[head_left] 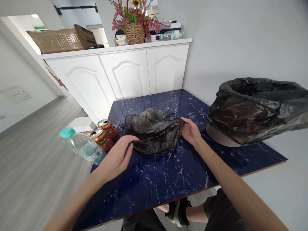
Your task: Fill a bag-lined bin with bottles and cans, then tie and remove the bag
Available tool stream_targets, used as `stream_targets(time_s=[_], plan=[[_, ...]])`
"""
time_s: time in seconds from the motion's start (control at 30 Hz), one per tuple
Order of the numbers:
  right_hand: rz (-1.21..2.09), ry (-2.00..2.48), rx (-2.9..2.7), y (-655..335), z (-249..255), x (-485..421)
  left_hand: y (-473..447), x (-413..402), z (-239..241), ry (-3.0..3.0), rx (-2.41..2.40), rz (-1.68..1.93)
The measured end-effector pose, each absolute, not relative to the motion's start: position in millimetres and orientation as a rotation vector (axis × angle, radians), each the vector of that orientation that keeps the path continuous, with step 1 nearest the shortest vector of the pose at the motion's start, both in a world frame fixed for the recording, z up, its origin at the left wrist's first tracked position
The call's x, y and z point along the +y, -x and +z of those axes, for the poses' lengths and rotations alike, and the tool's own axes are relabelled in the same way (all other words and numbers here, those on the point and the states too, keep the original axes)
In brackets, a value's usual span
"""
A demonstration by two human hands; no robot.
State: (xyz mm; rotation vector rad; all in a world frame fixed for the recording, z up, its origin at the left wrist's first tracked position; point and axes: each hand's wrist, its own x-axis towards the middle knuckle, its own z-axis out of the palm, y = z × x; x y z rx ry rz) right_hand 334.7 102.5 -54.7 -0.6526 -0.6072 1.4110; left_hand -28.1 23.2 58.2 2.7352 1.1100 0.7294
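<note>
- Black plastic bag: in the head view, it is being held between the two hands over the blue marbled table, its longer axis being stretched crosswise from left to right
- By the left hand, the near-left edge is being pinched between thumb and fingers, the bag lying to that hand's right and slightly beyond it
- By the right hand, the upper corner of the right end is being pinched, the bag lying to that hand's left
- Neither hand is being counted as nearer, since the bag is being touched by both
- Near the left hand, two orange cans and a bottle are being supported at the table's left side
</note>
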Motion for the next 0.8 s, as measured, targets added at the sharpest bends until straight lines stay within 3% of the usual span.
stream_targets(time_s=[0.13,0.27,0.5,0.8], plan=[[1.435,0.634,-0.636,-331.7,-49.0,98.8,-0.6,75.5,13.6,-2.783,1.050,0.479],[1.450,0.617,-0.657,-332.6,-46.1,98.7,-8.8,122.7,-11.4,-2.913,1.188,0.465],[1.478,0.597,-0.693,-332.0,-46.7,101.4,-9.4,162.6,2.4,-2.935,1.527,0.519],[1.489,0.607,-0.691,-333.0,-50.1,104.5,-7.7,210.5,6.1,-2.876,1.863,0.327]])
